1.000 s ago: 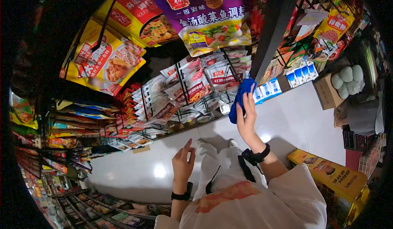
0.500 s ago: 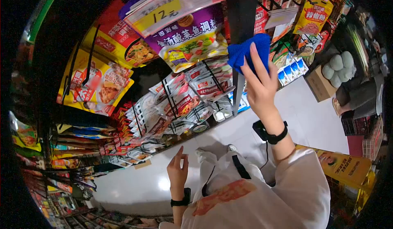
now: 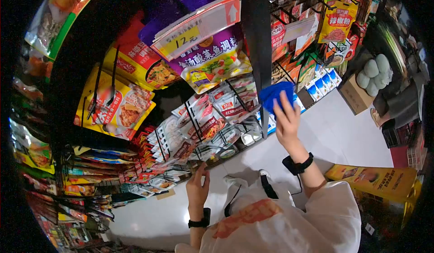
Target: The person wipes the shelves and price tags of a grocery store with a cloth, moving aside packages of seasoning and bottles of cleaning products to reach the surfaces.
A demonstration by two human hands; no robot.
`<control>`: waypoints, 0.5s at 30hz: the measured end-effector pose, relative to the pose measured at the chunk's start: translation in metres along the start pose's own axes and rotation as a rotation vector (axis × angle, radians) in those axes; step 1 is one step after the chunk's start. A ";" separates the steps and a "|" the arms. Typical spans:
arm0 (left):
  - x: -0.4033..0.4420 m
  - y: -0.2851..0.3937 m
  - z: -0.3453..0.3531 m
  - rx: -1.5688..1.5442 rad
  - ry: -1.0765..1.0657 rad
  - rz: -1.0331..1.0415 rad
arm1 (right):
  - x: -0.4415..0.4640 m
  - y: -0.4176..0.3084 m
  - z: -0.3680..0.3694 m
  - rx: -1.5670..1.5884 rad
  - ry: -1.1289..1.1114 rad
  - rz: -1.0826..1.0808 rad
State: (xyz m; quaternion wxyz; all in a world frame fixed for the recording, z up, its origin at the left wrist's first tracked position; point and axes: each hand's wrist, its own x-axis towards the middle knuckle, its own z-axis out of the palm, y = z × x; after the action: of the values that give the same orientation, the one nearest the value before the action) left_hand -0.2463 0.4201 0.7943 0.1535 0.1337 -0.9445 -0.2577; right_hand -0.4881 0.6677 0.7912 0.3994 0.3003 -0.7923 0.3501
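A folded blue cloth [image 3: 275, 95] lies under the fingers of my right hand [image 3: 287, 122], which holds it against the lower part of a dark upright shelf post [image 3: 257, 40]. Its fingertips are spread over the cloth, slightly blurred. My left hand [image 3: 198, 188] hangs lower, near the bottom edge of the shelf, fingers partly stretched and nothing seen in them. To the left of the post hang a purple seasoning pouch [image 3: 212, 60] and, above it, a price tag [image 3: 194, 31] reading 12. Below hang rows of red and white seasoning packets [image 3: 201, 117].
Yellow pouches [image 3: 120, 106] hang on hooks at left; a yellow chili powder pouch [image 3: 338, 21] hangs at right. A cardboard box [image 3: 355, 94] with pale green round produce [image 3: 374, 74] stands on the white floor [image 3: 357, 140]. Another person's leg [image 3: 400, 106] is at far right. A yellow display [image 3: 375, 180] stands behind my right arm.
My right hand has moved the blue cloth down along the post. My view has shifted a little, so the shelf goods sit lower. The left hand stays nearly in place.
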 end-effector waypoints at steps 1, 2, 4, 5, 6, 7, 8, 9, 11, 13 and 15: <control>0.001 -0.003 0.000 0.008 0.014 0.024 | 0.014 -0.002 -0.005 0.042 0.125 -0.027; -0.001 -0.002 -0.002 0.009 0.007 0.022 | 0.036 -0.012 -0.015 0.050 0.219 -0.063; 0.001 -0.001 -0.003 0.038 -0.014 0.021 | 0.079 -0.033 -0.033 -0.140 0.248 -0.103; 0.001 -0.002 -0.004 0.037 -0.011 0.022 | 0.100 -0.046 -0.043 -0.236 0.206 -0.117; 0.000 -0.004 -0.004 0.022 -0.021 0.017 | 0.116 -0.049 -0.041 -0.294 0.268 -0.178; -0.002 -0.006 -0.006 0.008 -0.032 0.009 | 0.125 -0.055 -0.039 -0.326 0.261 -0.192; -0.003 -0.006 -0.009 0.011 -0.032 0.004 | 0.129 -0.061 -0.036 -0.356 0.252 -0.205; 0.000 -0.005 -0.013 0.027 -0.032 -0.006 | 0.131 -0.065 -0.030 -0.347 0.226 -0.213; 0.001 -0.009 -0.019 0.046 -0.025 -0.019 | 0.135 -0.067 -0.022 -0.409 0.166 -0.220; -0.001 -0.014 -0.023 0.057 0.007 -0.004 | 0.142 -0.058 -0.012 -0.470 0.165 -0.230; -0.003 -0.015 -0.025 0.051 0.041 -0.006 | 0.135 -0.051 -0.004 -0.495 0.184 -0.260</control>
State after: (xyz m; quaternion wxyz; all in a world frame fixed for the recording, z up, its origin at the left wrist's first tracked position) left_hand -0.2324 0.3974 0.8060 0.1685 0.1457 -0.9470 -0.2315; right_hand -0.5151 0.6152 0.9226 0.5721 0.2597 -0.7690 0.1181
